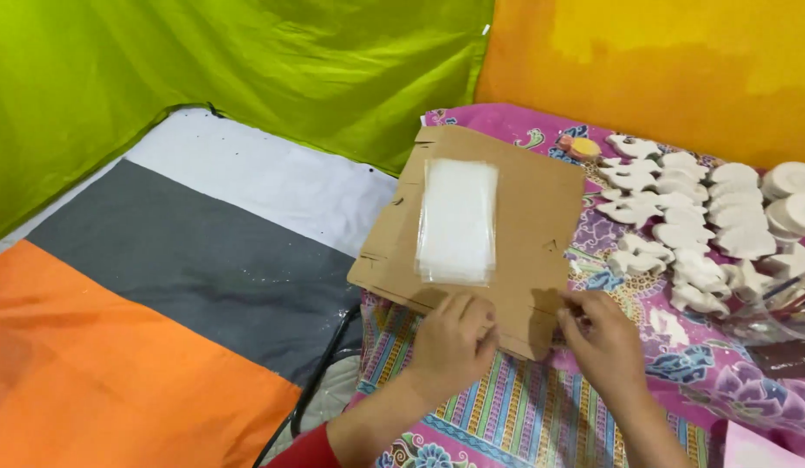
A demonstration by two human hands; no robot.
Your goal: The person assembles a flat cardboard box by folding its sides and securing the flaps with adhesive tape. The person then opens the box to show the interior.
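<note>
Brown cardboard sheet [524,217], glossy plastic bags [457,221] atop; left hand [450,342], right hand [597,342] at edge.

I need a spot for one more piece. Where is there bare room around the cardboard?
Free: the cardboard sheet on both sides of the clear bag stack, and the patterned cloth between the left hand and right hand. Crowded: right of the cardboard, white plaster figures lie packed, with brushes at the edge.
</note>
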